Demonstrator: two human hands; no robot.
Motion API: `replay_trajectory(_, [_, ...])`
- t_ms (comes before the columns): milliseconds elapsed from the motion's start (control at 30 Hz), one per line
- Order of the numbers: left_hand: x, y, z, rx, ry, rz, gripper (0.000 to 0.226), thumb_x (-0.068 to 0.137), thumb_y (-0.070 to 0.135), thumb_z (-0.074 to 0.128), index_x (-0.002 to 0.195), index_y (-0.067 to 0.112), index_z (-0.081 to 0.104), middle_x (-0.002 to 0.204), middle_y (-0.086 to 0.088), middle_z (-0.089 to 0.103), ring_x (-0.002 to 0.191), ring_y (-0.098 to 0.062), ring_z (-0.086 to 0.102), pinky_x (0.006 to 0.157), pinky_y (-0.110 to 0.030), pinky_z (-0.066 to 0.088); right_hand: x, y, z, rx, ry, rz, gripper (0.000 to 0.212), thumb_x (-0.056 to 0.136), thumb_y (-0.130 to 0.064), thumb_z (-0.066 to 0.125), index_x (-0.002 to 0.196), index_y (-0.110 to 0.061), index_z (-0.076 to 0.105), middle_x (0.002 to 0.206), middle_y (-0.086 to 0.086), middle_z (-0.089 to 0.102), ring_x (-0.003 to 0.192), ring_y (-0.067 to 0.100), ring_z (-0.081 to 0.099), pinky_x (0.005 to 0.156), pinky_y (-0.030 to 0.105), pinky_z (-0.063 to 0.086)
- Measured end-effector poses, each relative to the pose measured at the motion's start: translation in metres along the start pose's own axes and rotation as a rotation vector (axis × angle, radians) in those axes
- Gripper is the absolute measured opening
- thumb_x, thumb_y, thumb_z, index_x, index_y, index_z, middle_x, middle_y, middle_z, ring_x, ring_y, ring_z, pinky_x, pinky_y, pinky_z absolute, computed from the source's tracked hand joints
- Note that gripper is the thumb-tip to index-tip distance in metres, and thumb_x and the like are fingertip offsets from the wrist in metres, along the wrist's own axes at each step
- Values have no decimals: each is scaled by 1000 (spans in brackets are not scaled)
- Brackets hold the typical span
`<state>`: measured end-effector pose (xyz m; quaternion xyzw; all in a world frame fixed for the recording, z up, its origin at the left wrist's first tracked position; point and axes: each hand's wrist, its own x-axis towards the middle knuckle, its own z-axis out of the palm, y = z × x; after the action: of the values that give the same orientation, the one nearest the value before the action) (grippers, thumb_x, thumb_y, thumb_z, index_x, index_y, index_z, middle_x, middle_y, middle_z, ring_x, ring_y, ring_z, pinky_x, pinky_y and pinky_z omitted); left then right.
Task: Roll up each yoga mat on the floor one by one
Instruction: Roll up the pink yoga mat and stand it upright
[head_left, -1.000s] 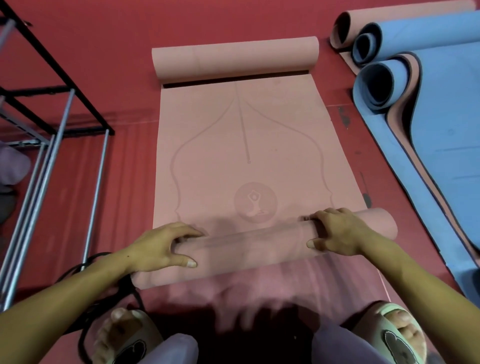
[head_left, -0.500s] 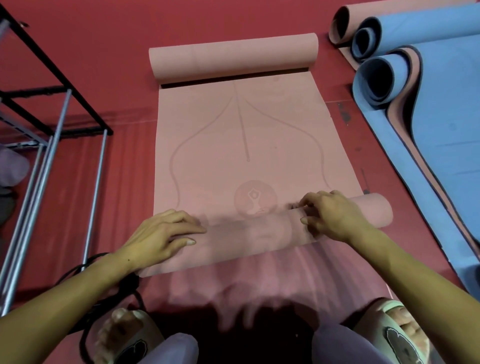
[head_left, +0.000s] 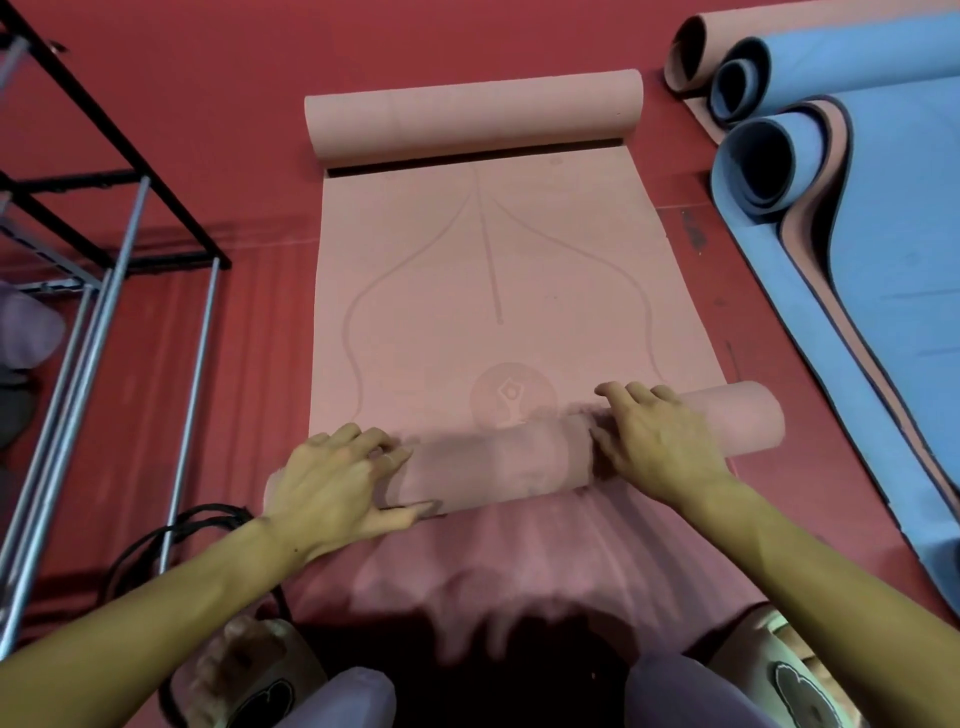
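A pink yoga mat (head_left: 519, 270) lies lengthwise on the red floor in front of me. Its near end is wound into a roll (head_left: 498, 462) that lies slightly askew, the right end farther from me. My left hand (head_left: 337, 483) grips the roll's left part, fingers curled over the top and thumb along the near side. My right hand (head_left: 654, 441) presses on the right part, its fingers stretched forward over the roll onto the flat mat. The mat's far end curls up in a second roll (head_left: 467, 114).
Blue mats (head_left: 909, 270) with loosely rolled ends (head_left: 753, 166) lie at the right, with another pink roll (head_left: 691, 47) behind them. A metal rack (head_left: 104, 234) stands at the left. A black cable (head_left: 171, 535) loops by my left slippered foot (head_left: 249, 670).
Both hands have pushed the near roll away from me over the printed emblem. The right hand's fingers have stretched forward, and the roll has grown thicker.
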<state>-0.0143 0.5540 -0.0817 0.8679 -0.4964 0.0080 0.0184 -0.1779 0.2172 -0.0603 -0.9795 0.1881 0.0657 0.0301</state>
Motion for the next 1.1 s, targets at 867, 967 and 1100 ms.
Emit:
replay_trajectory(867, [31,-5,-9,235,-313,-57,108,55,100,39,123,21,67,92,-3,63,79,-28,62,69,-41,48,0,-5,6,-199,-16,-78,107,60,-90,62,139,-19,53,125,11,49,105,37,47,98,54,42])
replay_trajectory(967, [36,-8,-15,161,-339,-112,103,54,100,48,124,24,56,97,3,67,85,-26,66,72,-39,49,5,-4,6,-196,6,-74,108,70,-92,52,142,-12,50,124,10,55,107,37,51,97,53,45])
replay_trajectory(1100, [22,-12,-13,50,-219,-121,92,69,97,45,122,23,58,100,2,70,90,-27,65,75,-43,53,15,-3,5,-181,21,-86,102,68,-90,59,129,-8,52,117,9,60,104,34,55,91,50,48])
